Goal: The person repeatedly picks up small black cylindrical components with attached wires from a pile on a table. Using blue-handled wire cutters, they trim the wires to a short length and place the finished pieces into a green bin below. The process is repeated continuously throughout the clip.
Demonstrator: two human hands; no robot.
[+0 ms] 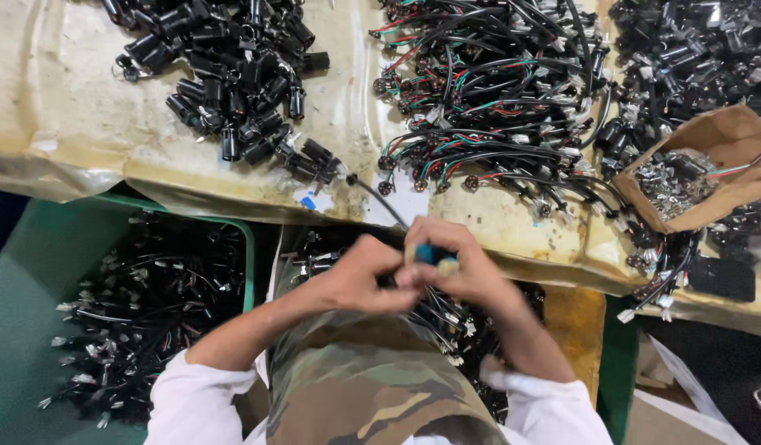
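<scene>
Head view, looking down. Both hands meet at lower centre of the frame, over the lap. Left hand curls inward from the left, fingers closed around something dark; exactly what it pinches cannot be told, motion blur. Right hand comes in from the right, fingers pressed together on a small blue-tipped tool, which lies roughly horizontal, its long axis running left–right between the two hands. The hands touch at the fingertips; the tool sits nearer the right hand.

Thin black wires hang from the hands down and to the right, toward the lap.

Surface: workbench covered in worn yellowish sheeting fills the upper frame. On it, a heap of black cylindrical caps upper left, a tangle of wired connectors with red and green leads upper centre, a cardboard box of small metal parts at right.

Lower left: green bin holding more wired pieces.
</scene>
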